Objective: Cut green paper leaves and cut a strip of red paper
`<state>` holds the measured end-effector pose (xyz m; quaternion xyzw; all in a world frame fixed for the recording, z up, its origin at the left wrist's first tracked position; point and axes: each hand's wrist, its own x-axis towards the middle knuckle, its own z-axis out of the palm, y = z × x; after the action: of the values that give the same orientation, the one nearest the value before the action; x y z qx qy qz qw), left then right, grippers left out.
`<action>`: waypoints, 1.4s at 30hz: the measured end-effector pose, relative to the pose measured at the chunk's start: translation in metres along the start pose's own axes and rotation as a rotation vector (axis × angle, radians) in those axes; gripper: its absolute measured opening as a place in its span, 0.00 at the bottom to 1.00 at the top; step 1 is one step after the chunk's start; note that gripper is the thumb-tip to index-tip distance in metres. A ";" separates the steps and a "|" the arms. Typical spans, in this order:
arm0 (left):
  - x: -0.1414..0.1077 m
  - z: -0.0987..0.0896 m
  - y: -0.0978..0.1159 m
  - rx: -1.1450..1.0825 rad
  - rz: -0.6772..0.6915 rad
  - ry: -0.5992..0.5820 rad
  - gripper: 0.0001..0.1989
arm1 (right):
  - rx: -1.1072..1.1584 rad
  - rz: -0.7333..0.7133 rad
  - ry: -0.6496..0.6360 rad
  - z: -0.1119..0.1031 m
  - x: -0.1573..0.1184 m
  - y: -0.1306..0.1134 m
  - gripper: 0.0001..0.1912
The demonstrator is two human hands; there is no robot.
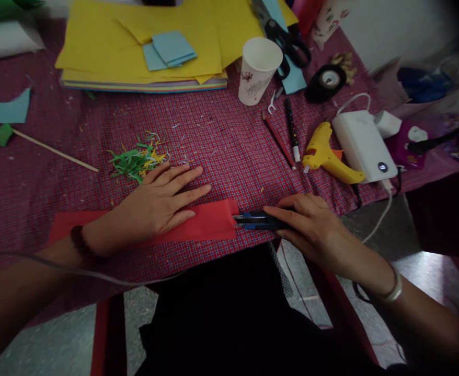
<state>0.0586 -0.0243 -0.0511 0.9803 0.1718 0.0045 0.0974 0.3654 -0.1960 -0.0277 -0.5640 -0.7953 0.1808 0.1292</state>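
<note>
A folded strip of red paper (pixel 209 222) lies along the front edge of the table. My left hand (pixel 161 201) rests flat on it with the fingers spread. In my right hand (pixel 311 224) is a blue and black utility knife (pixel 259 220), pointing left. The knife's tip is at the right end of the red paper, seemingly between its layers; how far the blade goes in is hidden. Just beyond my left fingers sits a small heap of green and yellow paper shreds (pixel 135 159).
Behind are yellow paper sheets (pixel 107 47), a paper cup (pixel 259 70) and black-handled scissors (pixel 288 47). To the right lie a pencil (pixel 278 140), a marker (pixel 292 130), a yellow glue gun (pixel 327 154) and a white power bank (pixel 365 146). A thin stick (pixel 57 151) lies left.
</note>
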 end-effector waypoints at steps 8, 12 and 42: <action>-0.002 -0.003 0.004 0.003 0.035 0.008 0.26 | 0.048 0.071 -0.003 -0.004 -0.022 0.003 0.21; -0.004 -0.011 0.008 0.045 0.236 -0.029 0.31 | 0.030 0.064 -0.007 -0.003 -0.017 -0.003 0.21; 0.003 -0.009 0.007 -0.061 0.147 -0.133 0.26 | 0.017 -0.010 -0.024 0.007 0.003 -0.025 0.20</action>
<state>0.0632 -0.0277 -0.0409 0.9850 0.0925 -0.0482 0.1377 0.3403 -0.2019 -0.0229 -0.5568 -0.7979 0.1938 0.1252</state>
